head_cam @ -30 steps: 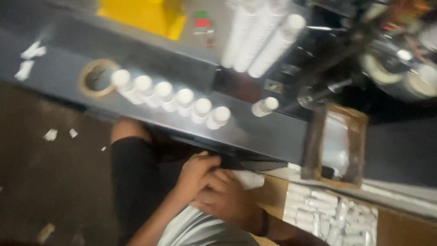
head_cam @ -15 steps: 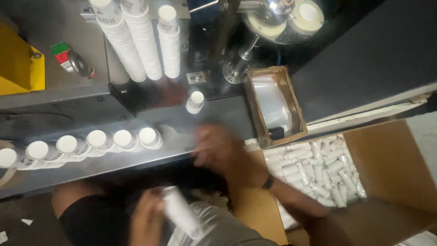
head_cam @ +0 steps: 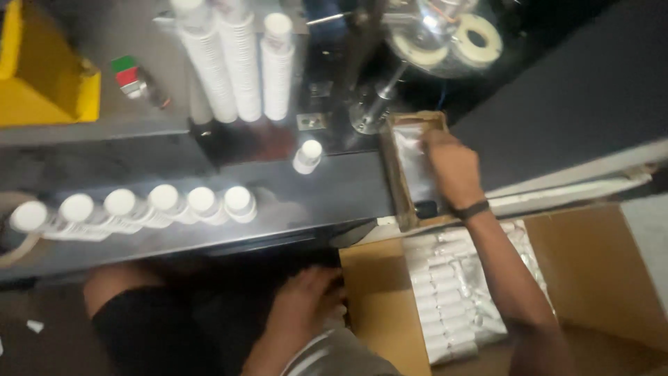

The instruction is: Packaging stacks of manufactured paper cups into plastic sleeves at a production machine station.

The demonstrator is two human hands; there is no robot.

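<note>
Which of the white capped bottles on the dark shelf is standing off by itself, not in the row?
The lone bottle farther back, just below the stacked white cups. The other six sit side by side in a row along the shelf's near edge, to its left.

right hand (head_cam: pixel 452 167) in small wooden tray (head_cam: pixel 391 174), 2 o'clock | left hand (head_cam: pixel 306 306) low, 6 o'clock | bottle row (head_cam: pixel 139 205), 9 o'clock

Your right hand (head_cam: pixel 452 167) reaches into the small wooden tray (head_cam: pixel 392 167) at upper centre-right, its fingers on the shiny clear sheet (head_cam: pixel 410 160) lying flat inside. Your left hand (head_cam: pixel 306 306) rests low at bottom centre, beside the cardboard box (head_cam: pixel 591 278).
</note>
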